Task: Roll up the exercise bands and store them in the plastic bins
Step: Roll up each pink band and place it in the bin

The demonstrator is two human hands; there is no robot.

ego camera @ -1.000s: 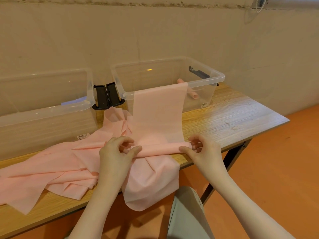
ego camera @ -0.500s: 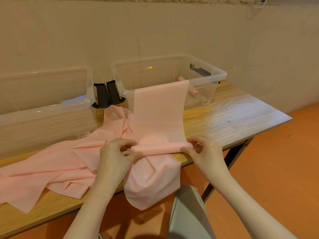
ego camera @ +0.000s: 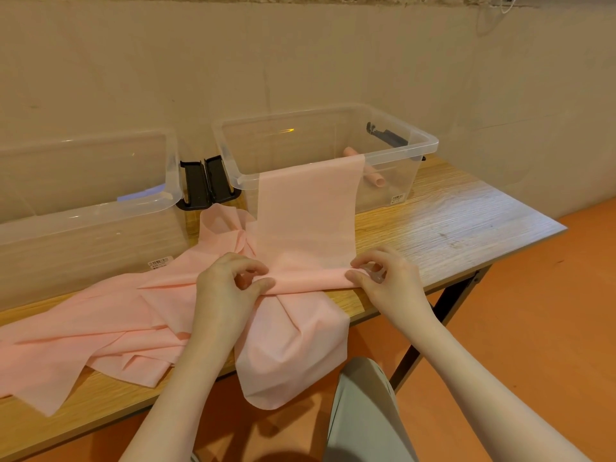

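Both hands work on a pink exercise band (ego camera: 306, 225) near the front edge of the wooden worktop (ego camera: 443, 221). The left hand (ego camera: 226, 288) has its fingers curled and its grip pinches the left end of a thin roll (ego camera: 310, 281) that is formed across the band. The right hand (ego camera: 390, 281) pinches the right end of the same roll between thumb and fingertips. From the roll the band goes up and away from the person as a flat strip, and its far end hangs over the front rim of the right bin (ego camera: 423, 141), a clear plastic box that stands on the worktop. Inside this bin lies a small rolled band (ego camera: 375, 178), pink too, close to the front wall. A second clear bin (ego camera: 100, 208) stands to the left, and the two black latches (ego camera: 206, 183) of the bins are between them, side by side. Under the roll and the hands lies a pile of loose bands (ego camera: 100, 325), also pink, which spreads to the left over the worktop, and one part of it hangs down over the front edge (ego camera: 290, 355). Below the worktop the orange floor (ego camera: 533, 311) is visible, and one black leg (ego camera: 440, 318) of the worktop. A grey trouser knee (ego camera: 363, 411) of the person shows at the bottom.
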